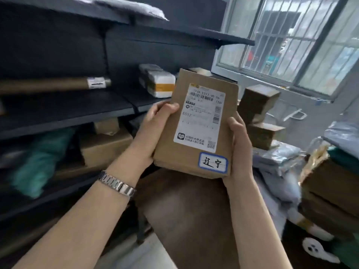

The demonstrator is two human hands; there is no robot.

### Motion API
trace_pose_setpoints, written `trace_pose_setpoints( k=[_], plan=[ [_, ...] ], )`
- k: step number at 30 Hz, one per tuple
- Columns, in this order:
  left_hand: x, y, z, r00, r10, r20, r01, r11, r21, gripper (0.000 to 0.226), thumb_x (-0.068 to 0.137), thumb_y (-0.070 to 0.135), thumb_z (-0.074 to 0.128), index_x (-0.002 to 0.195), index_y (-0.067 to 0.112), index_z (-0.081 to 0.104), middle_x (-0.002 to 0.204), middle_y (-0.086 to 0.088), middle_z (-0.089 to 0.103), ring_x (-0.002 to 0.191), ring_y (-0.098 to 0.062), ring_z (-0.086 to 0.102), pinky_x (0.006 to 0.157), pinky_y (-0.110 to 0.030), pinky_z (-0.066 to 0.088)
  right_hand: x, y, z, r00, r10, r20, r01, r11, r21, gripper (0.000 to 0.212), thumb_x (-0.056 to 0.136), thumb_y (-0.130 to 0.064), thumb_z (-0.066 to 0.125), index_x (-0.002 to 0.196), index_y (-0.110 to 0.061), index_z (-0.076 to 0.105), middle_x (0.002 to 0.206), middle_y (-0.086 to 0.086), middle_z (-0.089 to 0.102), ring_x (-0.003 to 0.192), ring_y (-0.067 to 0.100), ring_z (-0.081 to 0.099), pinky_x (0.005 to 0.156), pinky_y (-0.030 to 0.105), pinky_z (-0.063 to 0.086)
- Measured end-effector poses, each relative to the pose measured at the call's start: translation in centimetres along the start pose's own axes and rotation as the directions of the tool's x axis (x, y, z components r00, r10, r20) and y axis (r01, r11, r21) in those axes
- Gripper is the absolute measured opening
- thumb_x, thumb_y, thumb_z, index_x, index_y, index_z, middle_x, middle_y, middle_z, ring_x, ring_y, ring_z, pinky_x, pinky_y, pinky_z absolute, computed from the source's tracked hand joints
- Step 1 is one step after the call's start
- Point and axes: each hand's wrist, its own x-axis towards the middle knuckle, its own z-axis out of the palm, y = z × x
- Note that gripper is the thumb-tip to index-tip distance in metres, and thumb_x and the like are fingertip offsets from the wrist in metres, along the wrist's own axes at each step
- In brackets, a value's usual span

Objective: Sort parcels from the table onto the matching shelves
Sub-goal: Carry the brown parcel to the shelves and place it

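I hold a flat brown cardboard parcel in front of me with both hands. It bears a white shipping label and a small blue-edged sticker with handwritten characters at its lower right. My left hand grips its left edge, thumb on top. My right hand clasps its right edge and lower corner. Behind the parcel, to the left, stands the dark shelf unit. The brown table lies below my hands.
The middle shelf carries a long cardboard tube and a white taped package. Brown boxes and a green bag fill the lower shelf. Stacked boxes, grey mailer bags and more cartons crowd the right. A barred window is behind.
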Motion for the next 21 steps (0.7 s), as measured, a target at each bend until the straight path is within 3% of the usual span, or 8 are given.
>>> trace_pose_setpoints(
  k=[4,8,16,21],
  plan=[
    [-9.5,2.7,-8.5,0.963,0.043,-0.265,-0.039,0.999,0.019,0.041,0.09,0.043,0.067,0.125,0.022,0.065,0.12,-0.013,0.077,0.096,-0.026,0.075,0.074,-0.038,0.058,-6.5,2.2,7.7,0.948,0.106,0.3,-0.123,0.992,0.038,0.051,0.102,-0.018,0.039,0.152,-0.009,0.044,0.147,0.027,0.055,0.126,0.04,0.061,0.096,0.049,0.058],
    [-20.8,6.1,-17.7,0.861,0.078,-0.502,-0.069,0.997,0.036,0.046,0.097,0.038,0.06,0.134,0.012,0.061,0.127,-0.023,0.071,0.11,-0.042,0.07,0.078,-0.042,0.053,-14.6,4.8,17.1,0.857,0.27,0.439,-0.283,0.958,-0.037,0.059,0.09,-0.024,0.051,0.149,-0.02,0.05,0.141,0.016,0.065,0.128,0.04,0.063,0.107,0.064,0.048],
    [-45.6,13.0,-33.4,0.538,0.182,-0.823,-0.138,0.982,0.127,0.038,0.088,0.05,0.064,0.12,0.03,0.071,0.109,-0.007,0.081,0.088,-0.026,0.077,0.065,-0.037,0.058,-35.3,8.4,36.3,0.607,0.368,0.705,-0.396,0.908,-0.134,0.061,0.082,-0.032,0.056,0.143,-0.028,0.056,0.126,0.005,0.076,0.114,0.032,0.073,0.099,0.059,0.057],
    [-62.0,15.8,-41.5,0.308,0.208,-0.928,-0.174,0.972,0.16,0.051,0.075,0.055,0.07,0.12,0.031,0.069,0.11,-0.008,0.08,0.101,-0.035,0.075,0.087,-0.056,0.058,-50.5,10.9,46.5,0.385,0.434,0.814,-0.494,0.842,-0.215,0.056,0.08,-0.035,0.06,0.136,-0.035,0.06,0.124,0.002,0.076,0.112,0.029,0.074,0.099,0.058,0.057]
  ],
)
